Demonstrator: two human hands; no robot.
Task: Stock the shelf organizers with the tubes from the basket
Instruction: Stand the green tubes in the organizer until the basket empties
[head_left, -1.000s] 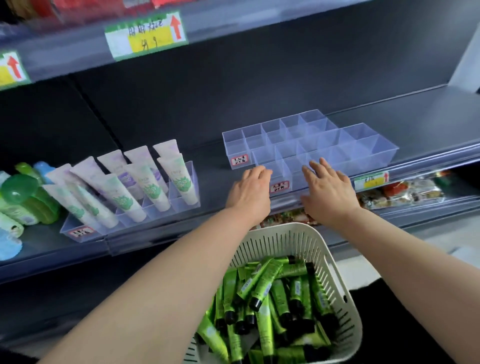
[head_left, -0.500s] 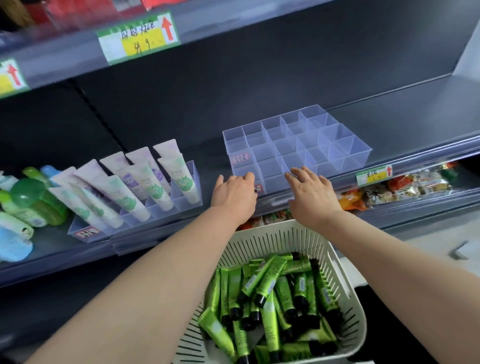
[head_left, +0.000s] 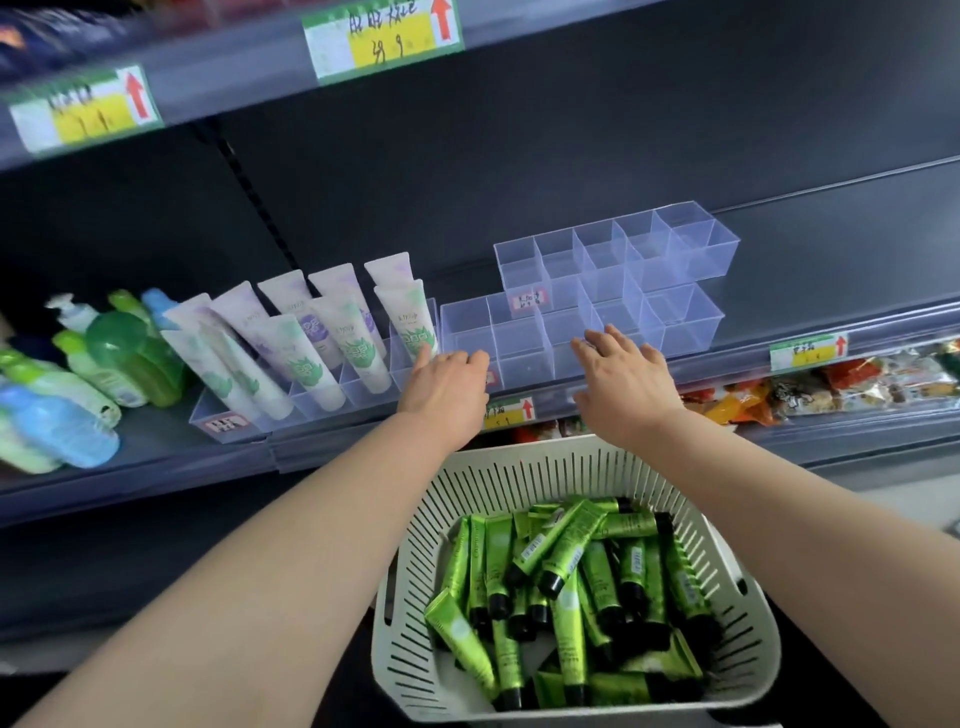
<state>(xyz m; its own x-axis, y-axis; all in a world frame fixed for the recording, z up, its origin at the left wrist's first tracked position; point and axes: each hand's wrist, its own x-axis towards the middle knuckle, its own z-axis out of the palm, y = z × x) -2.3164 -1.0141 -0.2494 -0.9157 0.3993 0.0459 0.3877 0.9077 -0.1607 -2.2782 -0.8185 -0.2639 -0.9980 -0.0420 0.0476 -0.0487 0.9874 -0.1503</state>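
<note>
Clear, empty plastic organizers (head_left: 597, 312) with square compartments stand on the dark shelf in stepped rows. My left hand (head_left: 447, 384) touches the front-left end of the front row with loosely bent fingers. My right hand (head_left: 621, 376) rests its straight fingers on the front row's edge further right. Neither hand holds a tube. Below them a white slotted basket (head_left: 415, 623) holds several green tubes with black caps (head_left: 561, 571).
Another clear organizer (head_left: 311, 410) to the left holds several white tubes with green and purple prints. Green and blue bottles (head_left: 78, 384) lie at far left. Price tags hang on the shelf rails, and packaged snacks (head_left: 831, 384) fill the shelf below right.
Both hands slid the front organizer row leftwards, up to the white-tube organizer. The rows now sit staggered instead of as one block.
</note>
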